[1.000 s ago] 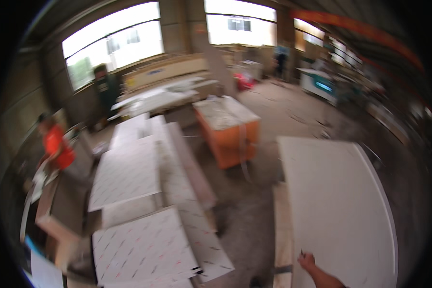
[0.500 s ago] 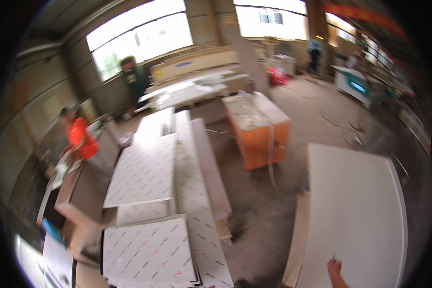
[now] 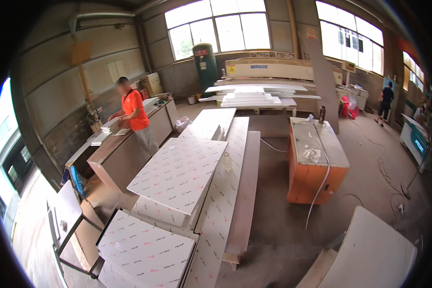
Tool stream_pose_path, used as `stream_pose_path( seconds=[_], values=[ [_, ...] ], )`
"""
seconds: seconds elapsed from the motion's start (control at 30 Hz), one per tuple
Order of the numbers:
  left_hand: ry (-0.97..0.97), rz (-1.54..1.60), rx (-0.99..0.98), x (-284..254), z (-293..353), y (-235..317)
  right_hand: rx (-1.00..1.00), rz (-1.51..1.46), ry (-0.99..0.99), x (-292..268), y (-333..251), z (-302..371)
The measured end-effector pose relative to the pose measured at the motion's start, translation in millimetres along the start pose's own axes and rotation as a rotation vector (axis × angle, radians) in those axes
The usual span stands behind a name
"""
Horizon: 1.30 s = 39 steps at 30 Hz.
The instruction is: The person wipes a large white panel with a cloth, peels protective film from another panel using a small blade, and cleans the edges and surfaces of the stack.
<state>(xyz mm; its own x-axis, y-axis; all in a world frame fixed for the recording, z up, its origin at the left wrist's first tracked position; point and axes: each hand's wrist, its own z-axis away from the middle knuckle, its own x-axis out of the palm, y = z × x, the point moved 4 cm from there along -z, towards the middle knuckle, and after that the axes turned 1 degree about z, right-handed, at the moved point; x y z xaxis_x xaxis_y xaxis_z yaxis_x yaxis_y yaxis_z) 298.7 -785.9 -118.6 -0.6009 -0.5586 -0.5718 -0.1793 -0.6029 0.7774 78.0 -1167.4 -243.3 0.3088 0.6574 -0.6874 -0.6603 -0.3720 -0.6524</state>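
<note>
both hands out of view, can't tell grip or contents; nearest stock is the film-covered panels (image 3: 146, 252) stacked front and left of centre, plus a plain pale panel (image 3: 372, 252) at lower right, floor (image 3: 269, 235) between them. orange cabinet (image 3: 306, 185) stands beyond, narrowing the way past — hose (image 3: 327, 173) hanging down its front, crumpled white bundle (image 3: 312, 154) and dark bottle (image 3: 322, 114) on top — and cables (image 3: 381, 165) trail over the floor to its right. behind: white boards (image 3: 252, 98) stacked before a beige machine (image 3: 290, 71), green tank (image 3: 205, 67), co-worker (image 3: 135, 113) in orange at the table (image 3: 105, 151) on the left.
</note>
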Motion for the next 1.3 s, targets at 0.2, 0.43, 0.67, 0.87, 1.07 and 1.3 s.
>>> stream_pose_path(
  seconds=[0.2,0.43,0.67,0.87,1.07,1.3],
  values=[
    [-0.096,0.074,-0.281,38.1,-58.0,49.3,0.092,-0.047,0.108,-79.4,-5.6,-140.4],
    [0.068,-0.025,-0.175,40.5,-130.6,71.2,-0.063,-0.072,0.079,-89.5,-43.8,-241.5],
    [0.172,0.148,-0.077,45.8,-257.7,45.1,-0.086,-0.059,-0.251,-50.2,-111.1,-319.1],
    [0.181,0.324,-0.209,-16.1,-348.4,76.7,-0.193,-0.032,-0.22,-52.5,-232.0,-429.2],
    [0.483,0.375,-0.36,-18.1,-371.2,3.7,-0.505,-0.309,-0.211,15.3,-457.8,-514.1],
    [0.641,0.464,-0.685,-71.6,-359.8,45.5,-0.635,-0.154,-0.172,114.8,-622.6,-608.3]
  ],
)
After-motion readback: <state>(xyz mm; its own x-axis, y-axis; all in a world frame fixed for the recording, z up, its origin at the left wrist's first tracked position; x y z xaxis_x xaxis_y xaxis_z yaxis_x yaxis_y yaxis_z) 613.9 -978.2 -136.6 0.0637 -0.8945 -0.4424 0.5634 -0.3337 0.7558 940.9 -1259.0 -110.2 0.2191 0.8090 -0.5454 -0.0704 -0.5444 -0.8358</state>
